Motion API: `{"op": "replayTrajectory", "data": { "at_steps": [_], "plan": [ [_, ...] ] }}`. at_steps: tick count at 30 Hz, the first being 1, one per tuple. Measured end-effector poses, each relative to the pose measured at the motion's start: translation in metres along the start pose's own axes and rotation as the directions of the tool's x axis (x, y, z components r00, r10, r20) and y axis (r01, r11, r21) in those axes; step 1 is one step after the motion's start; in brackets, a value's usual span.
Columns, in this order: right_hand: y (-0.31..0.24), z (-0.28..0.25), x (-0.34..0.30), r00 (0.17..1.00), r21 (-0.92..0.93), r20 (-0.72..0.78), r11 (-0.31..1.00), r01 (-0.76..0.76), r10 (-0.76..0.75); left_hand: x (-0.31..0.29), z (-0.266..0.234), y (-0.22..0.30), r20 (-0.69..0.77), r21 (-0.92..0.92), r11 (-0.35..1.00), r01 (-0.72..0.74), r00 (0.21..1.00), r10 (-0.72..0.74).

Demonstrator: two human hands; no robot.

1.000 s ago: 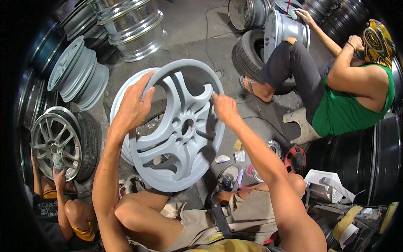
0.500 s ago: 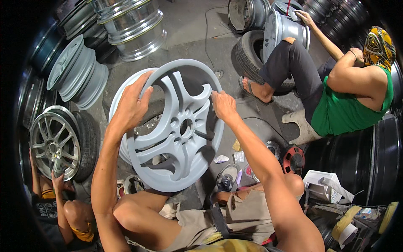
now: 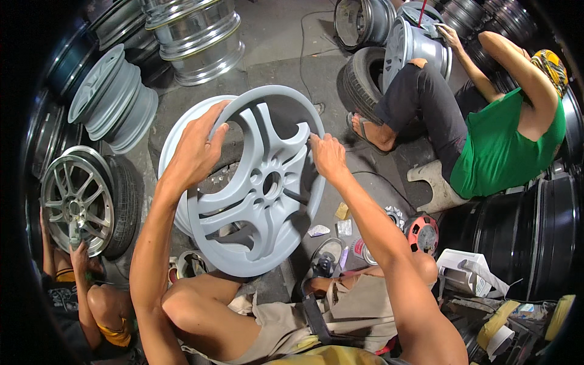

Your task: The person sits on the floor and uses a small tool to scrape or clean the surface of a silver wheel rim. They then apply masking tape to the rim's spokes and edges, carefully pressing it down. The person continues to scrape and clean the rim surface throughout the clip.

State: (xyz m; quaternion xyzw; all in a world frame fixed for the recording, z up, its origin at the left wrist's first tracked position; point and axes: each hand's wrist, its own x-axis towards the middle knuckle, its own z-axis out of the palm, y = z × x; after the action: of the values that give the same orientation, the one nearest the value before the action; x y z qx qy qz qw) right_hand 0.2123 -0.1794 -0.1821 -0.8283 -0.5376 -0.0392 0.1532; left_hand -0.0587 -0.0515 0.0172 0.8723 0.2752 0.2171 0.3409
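A matt grey, five-spoked metal wheel rim (image 3: 261,190) stands tilted at the middle of the scene, just beyond the person's knees. Its spoked face points up and back toward the person, turned slightly right, and its barrel runs away to the far left; the oval of the face is longest from near to far, its far end leaning right. The left hand (image 3: 198,149) has hold of the rim's far left edge, fingers wrapped over the outside and thumb apart on the inner side. The right hand (image 3: 329,157) is at the far right edge, fingers curled and close together, the forefinger reaching to a spoke end; whether anything lies under them I cannot tell.

Near the right forearm lie a small yellowish block (image 3: 342,211) and a red-and-black round object (image 3: 421,234). Left of the rim, a co-worker's hand holds a grey tool (image 3: 74,233) against a silver multi-spoked wheel (image 3: 91,193). Farther out are two light grey metal rims (image 3: 109,100) on the left and a stack of shiny chrome rims (image 3: 204,52) beyond.

Against a second ago, the grey rim keeps practically the same place and tilt. The clearest change is on the right — the co-worker in a green sleeveless top (image 3: 499,158) now has the bent elbow raised high.
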Motion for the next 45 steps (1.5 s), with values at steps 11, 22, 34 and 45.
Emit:
{"op": "replayTrajectory", "data": {
  "at_steps": [11, 22, 34, 45],
  "plan": [
    [0.003, 0.004, -0.014, 0.997, 0.078, 0.032, 0.995, 0.068, -0.071, 0.001, 0.003, -0.011, -0.042, 0.097, 0.987, -0.13, 0.99, 0.135],
    [-0.003, 0.004, -0.023, 0.965, 0.203, 0.119, 0.957, 0.208, -0.235, -0.004, 0.0, -0.02, -0.054, 0.124, 0.989, -0.085, 0.994, 0.092],
    [0.008, -0.012, -0.008, 0.958, 0.029, 0.133, 0.967, 0.254, -0.255, -0.004, -0.001, -0.03, -0.021, 0.141, 0.988, -0.069, 0.997, 0.073],
    [0.018, -0.016, 0.0, 0.972, 0.044, 0.213, 0.995, 0.087, -0.094, 0.002, 0.002, -0.006, -0.03, 0.098, 0.993, -0.065, 0.997, 0.068]
  ]
}}
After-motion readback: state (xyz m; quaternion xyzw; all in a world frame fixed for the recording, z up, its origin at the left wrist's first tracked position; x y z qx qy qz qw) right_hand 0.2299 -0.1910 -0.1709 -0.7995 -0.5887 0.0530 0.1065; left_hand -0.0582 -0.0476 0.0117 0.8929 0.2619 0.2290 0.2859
